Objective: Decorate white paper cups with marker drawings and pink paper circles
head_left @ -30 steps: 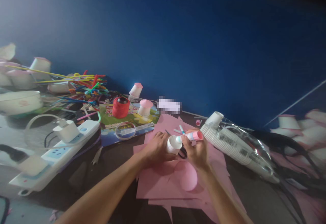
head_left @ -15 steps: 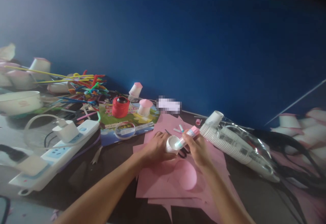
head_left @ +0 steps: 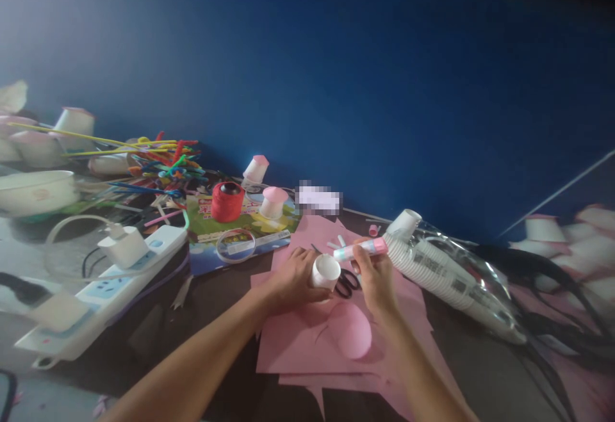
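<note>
Blue wall rose behind a dark table, where overlapping sheets of pink paper were spread. Above the paper, the left hand gripped a white paper cup by its left side, thumb below and fingers behind, the open mouth tilted toward the camera. Right of the cup, the right hand pinched a glue stick between thumb and fingers, its pink end pointing away from the cup. Its other end was close beside the rim; the blur made it hard to say whether they touched. Scissors with black handles lay between the hands, and a pink disc lay nearer the camera. Farther back stood a red spool and 2 pink-topped cups. On the left was a white power strip; on the right, a bagged stack of cups.
</note>
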{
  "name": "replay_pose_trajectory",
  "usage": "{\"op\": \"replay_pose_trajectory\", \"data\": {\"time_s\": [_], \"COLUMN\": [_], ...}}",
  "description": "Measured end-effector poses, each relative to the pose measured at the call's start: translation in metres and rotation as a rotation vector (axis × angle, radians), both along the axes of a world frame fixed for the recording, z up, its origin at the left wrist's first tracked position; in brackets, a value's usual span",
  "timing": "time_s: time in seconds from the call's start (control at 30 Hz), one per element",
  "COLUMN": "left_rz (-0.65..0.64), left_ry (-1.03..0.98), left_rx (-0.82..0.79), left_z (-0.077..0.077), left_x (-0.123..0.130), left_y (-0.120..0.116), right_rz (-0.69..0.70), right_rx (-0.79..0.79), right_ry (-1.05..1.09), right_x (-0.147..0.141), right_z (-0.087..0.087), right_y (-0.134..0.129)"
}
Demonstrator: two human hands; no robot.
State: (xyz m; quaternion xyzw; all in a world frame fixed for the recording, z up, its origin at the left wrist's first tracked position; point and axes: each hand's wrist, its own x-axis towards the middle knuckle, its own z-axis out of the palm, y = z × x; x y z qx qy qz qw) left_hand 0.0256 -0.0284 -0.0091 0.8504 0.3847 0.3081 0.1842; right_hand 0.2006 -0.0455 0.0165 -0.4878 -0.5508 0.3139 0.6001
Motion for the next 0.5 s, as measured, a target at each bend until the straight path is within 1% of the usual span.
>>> {"op": "replay_pose_trajectory", "data": {"time_s": [0.1,0.2,0.3,0.4,0.5], "left_rz": [-0.003,-0.007,-0.008,-0.012,-0.015], "left_ry": [0.001,0.003,0.009,0.020,0.024], "left_rx": [0.010,0.021,0.049,0.090,0.118], "left_z": [-0.002,-0.004,-0.005,-0.008,-0.010], "left_x": [0.000,0.001,0.002,0.003,0.004], "left_y": [0.001,0.002,0.004,0.005,0.005], "right_rz": [0.014,-0.024,-0.055,-0.074,-0.046], "right_rx": [0.054,0.141,0.227,0.237,0.169], "right_ry": [-0.147,-0.300,-0.418,-0.472,-0.454], "right_x": [-0.003,-0.004,-0.002,0.000,-0.001], "right_z": [-0.003,-0.003,0.001,0.006,0.010], "right_y": [-0.002,-0.004,-0.008,-0.011,-0.012]}}
